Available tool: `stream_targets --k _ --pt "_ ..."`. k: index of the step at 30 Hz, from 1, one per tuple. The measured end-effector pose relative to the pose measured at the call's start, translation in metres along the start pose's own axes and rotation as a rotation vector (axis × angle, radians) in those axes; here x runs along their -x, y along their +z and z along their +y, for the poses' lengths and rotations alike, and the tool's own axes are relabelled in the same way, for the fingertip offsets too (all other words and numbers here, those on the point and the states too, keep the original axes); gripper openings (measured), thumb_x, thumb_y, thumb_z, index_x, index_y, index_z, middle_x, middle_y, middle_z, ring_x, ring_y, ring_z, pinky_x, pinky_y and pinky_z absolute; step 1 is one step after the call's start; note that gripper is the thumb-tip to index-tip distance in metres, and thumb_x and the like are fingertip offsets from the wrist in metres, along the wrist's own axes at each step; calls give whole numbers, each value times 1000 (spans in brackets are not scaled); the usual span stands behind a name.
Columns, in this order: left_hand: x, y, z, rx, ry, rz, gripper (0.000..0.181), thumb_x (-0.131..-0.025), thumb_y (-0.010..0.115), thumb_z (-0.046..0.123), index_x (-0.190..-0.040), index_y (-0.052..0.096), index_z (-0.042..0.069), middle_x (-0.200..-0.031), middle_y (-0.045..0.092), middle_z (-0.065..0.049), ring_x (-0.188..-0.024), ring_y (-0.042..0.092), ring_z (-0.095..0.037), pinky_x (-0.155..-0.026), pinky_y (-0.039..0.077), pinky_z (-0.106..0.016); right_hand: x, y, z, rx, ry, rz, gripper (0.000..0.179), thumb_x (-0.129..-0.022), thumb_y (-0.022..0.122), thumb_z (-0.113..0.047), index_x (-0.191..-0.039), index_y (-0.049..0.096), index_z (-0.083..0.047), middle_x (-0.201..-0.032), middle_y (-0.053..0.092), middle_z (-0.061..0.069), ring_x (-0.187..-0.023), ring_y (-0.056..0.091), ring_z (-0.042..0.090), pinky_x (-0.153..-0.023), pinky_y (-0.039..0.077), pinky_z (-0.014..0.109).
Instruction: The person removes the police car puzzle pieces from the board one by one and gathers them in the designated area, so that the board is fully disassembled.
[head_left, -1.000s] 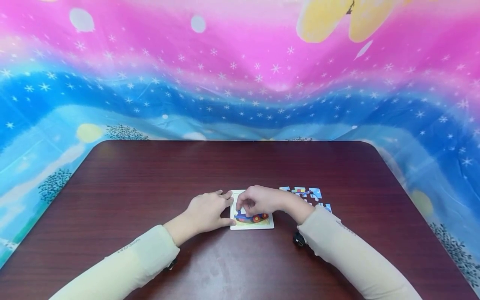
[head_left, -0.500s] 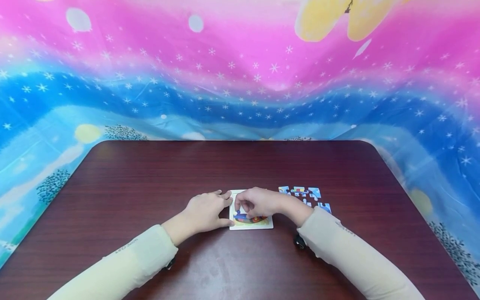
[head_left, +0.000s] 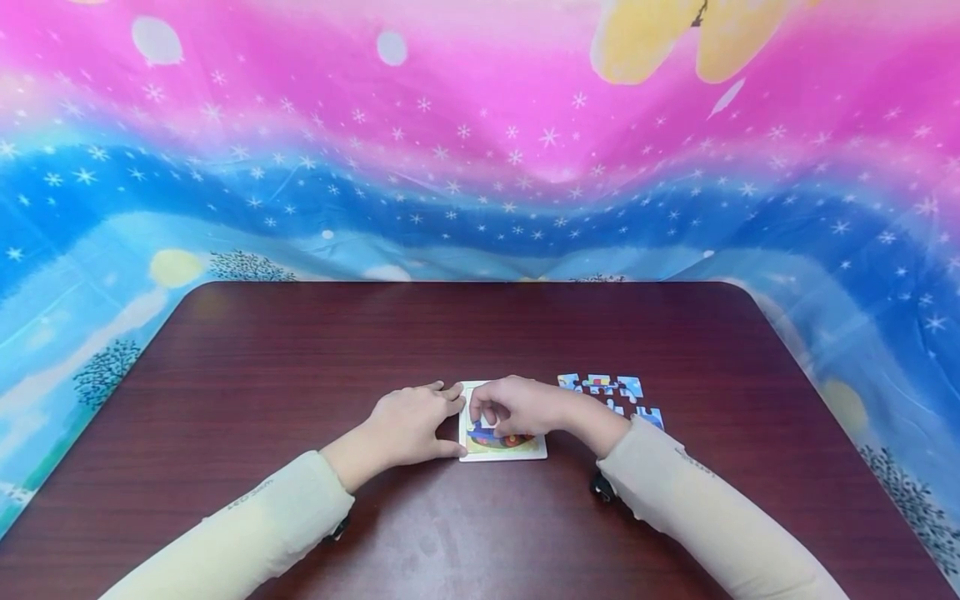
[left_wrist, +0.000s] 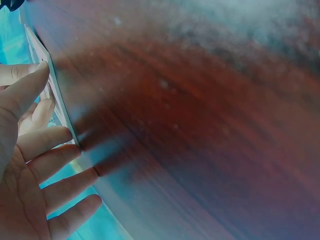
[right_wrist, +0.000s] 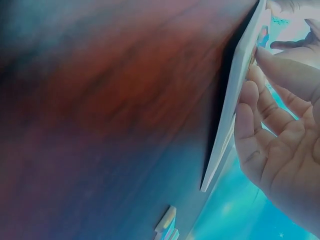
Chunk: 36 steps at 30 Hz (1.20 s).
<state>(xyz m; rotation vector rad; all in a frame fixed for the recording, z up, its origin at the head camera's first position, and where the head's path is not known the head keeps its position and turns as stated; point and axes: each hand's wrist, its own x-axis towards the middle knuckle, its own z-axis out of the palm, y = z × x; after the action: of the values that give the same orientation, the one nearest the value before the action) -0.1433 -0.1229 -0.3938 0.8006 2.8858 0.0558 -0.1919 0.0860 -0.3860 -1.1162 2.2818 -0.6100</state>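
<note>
A small square jigsaw puzzle tray (head_left: 502, 456) with a pale rim lies on the table, showing part of a train picture with red wheels. My left hand (head_left: 415, 423) steadies its left edge, thumb at the near corner and fingers spread along the side. In the left wrist view, those fingers (left_wrist: 55, 192) look nearly straight. Over the tray, my right hand (head_left: 525, 402) has curled fingers and pinches a puzzle piece (head_left: 485, 433) with blue on it, at the left part of the picture. That hand hides much of the tray's upper right.
Several loose puzzle pieces (head_left: 630, 387) lie just right of the tray, partly behind the right forearm. The dark wooden table (head_left: 337, 333) reaches back to a colourful patterned cloth (head_left: 480, 167) hanging behind it.
The right hand stays over the same part of the tray, its fingers shifting only slightly. The left hand keeps its place on the tray's edge.
</note>
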Motion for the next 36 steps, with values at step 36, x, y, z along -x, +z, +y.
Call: stream_targets --k 36 --pt "0 1 1 16 -3 8 70 -79 75 59 -137 62 22 -146 56 -3 -134 55 -26 -89 56 -50 -4 4 6 -246 -90 51 17 -86 66 8 -93 63 -7 -83 64 1 -76 58 6 -73 52 22"
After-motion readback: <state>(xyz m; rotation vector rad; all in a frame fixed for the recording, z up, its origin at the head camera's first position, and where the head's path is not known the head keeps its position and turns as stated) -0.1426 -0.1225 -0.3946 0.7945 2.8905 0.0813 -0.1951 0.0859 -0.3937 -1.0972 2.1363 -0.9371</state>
